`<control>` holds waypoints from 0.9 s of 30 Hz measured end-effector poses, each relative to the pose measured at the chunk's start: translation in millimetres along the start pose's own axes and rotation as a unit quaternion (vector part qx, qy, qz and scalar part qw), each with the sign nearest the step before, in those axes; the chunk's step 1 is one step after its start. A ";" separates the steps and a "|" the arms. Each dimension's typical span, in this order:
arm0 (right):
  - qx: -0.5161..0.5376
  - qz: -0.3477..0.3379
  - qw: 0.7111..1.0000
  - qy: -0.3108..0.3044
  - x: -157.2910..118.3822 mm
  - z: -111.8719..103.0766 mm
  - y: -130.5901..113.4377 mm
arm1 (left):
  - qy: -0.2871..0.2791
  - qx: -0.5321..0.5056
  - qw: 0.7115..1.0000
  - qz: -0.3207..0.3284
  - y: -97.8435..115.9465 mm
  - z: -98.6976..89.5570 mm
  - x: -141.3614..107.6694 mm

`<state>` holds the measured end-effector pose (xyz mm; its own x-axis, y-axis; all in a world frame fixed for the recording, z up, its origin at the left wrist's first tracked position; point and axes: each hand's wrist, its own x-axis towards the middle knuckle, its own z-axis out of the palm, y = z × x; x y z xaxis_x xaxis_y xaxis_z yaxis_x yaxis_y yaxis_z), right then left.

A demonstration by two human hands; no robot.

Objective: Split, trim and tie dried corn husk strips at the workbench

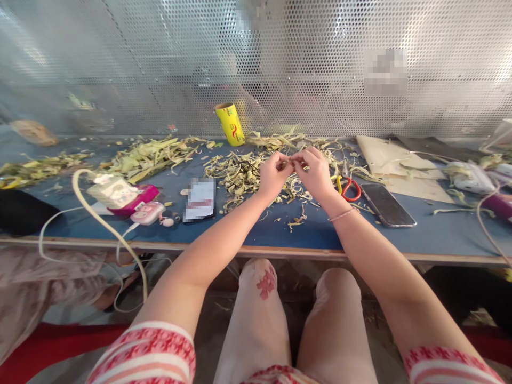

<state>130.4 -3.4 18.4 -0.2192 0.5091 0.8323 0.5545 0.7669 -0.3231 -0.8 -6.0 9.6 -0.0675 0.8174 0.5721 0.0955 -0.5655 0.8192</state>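
My left hand [274,173] and my right hand [313,169] meet above the blue table, fingertips pinched together. Whatever small piece sits between them is mostly hidden by the fingers. Beneath and to the left of the hands lies a loose pile of pale green dried plant pieces [242,178], with dark thin strands among them. Beside my right hand rest scissors or pliers with red and yellow handles [350,188]. Longer yellow-green leaf strips [154,157] are heaped farther left.
A yellow cardboard tube [231,125] stands tilted by the perforated metal wall [172,69]. A smartphone [388,205] and brown paper [394,160] lie at right. At left are a labelled packet [201,200], a pink box [136,198] and a white cable [110,226]. A person sits at left.
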 end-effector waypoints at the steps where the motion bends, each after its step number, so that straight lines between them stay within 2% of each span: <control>1: 0.005 0.001 1.000 -0.003 0.5 -0.6 1.4 | -0.002 -0.002 1.000 -0.001 0.6 0.0 -0.1; 11: 0.044 0.037 0.998 -0.036 9.0 -15.8 7.8 | -0.062 -0.086 0.993 -0.056 -2.7 -1.3 6.6; 21: 0.124 0.103 0.986 -0.038 11.8 -13.2 15.3 | -0.075 -0.121 0.983 -0.118 -2.1 -2.0 9.8; 27: 0.069 0.062 0.996 -0.003 8.6 -13.1 8.1 | -0.055 -0.203 0.966 -0.151 -6.3 1.1 10.6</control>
<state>143.5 2.1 28.8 -0.1609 0.6056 0.7793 0.4617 0.7440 -0.4829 -1.1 6.4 10.4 0.0765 0.9458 0.3155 -0.3115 -0.2779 0.9087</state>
